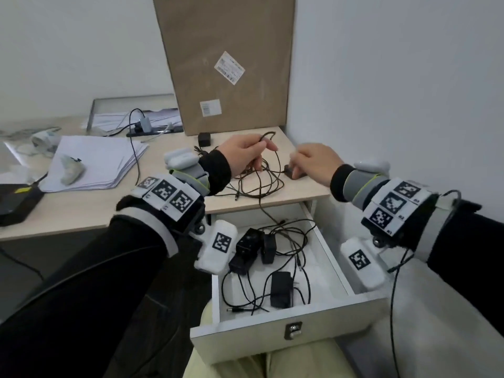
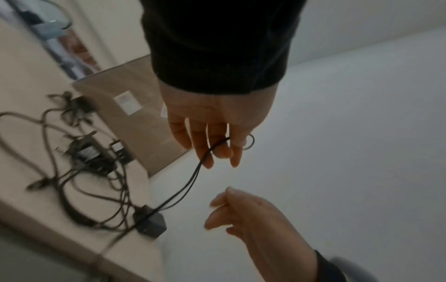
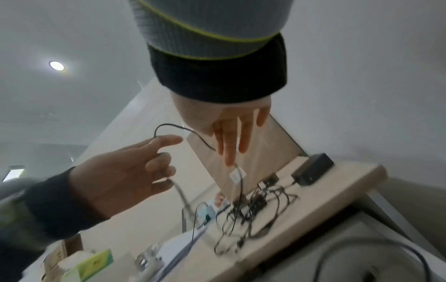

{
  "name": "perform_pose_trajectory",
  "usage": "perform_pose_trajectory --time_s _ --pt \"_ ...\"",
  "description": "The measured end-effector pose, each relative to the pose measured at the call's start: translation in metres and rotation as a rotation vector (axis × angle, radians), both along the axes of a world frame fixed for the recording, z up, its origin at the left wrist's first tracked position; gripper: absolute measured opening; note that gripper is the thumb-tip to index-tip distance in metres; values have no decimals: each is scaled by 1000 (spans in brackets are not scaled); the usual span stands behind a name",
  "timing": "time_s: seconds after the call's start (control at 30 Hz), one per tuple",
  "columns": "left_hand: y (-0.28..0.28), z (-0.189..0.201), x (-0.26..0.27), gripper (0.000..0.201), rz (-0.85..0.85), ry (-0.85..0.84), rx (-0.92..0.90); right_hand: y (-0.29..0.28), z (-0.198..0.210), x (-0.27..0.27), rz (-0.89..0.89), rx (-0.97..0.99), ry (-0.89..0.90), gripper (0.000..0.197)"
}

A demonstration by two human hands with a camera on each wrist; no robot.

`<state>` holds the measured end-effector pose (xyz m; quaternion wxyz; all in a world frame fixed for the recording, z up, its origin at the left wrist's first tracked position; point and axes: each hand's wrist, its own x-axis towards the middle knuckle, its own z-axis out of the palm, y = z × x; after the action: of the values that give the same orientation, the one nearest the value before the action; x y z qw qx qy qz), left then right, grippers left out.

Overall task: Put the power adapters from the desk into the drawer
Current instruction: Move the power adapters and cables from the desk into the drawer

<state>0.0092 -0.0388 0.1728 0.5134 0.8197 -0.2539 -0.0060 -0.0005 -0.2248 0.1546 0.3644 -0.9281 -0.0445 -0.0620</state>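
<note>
Pinching a thin black cord [image 1: 268,137] between thumb and fingers, the left hand [image 1: 242,154] held a loop of it up above the desk [image 1: 114,211]. The cord ran down to a small, boxy black adapter [image 1: 296,174] that sat near the right edge of the smooth, pale wood top. The right hand [image 1: 313,162] hovered just above that adapter with its fingers loosely bent, holding nothing; I could not tell if they touched it. More thin cords [image 1: 256,184] lay in a messy tangle on the desk between the two hands. Another little square adapter [image 1: 204,139] sat by the foot of a tall, flat cardboard box [image 1: 226,64] that leaned on the wall.

Below the desk, the white drawer [image 1: 275,331] was pulled open. Three black, blocky adapters [image 1: 246,251] lay inside with their wires curled around them. A stack of white paper [image 1: 95,165] rested further left on the desk.
</note>
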Motion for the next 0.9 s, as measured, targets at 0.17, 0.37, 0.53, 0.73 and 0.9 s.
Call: perform_pose_trajectory --time_s 0.17,0.37,0.53,0.73,0.9 --pt "4 26 -16 31 -87 -84 42 7 20 3 148 -32 29 59" --pt "9 20 -8 27 105 1 -243 18 7 -9 318 69 188 17" --pt "11 -5 -6 29 203 182 -263 18 8 -5 140 356 145 8" --pt "6 5 -14 30 14 157 -471 31 -11 0 148 242 260 65" --pt "13 24 -16 31 -45 119 -557 34 -23 7 225 220 289 34"
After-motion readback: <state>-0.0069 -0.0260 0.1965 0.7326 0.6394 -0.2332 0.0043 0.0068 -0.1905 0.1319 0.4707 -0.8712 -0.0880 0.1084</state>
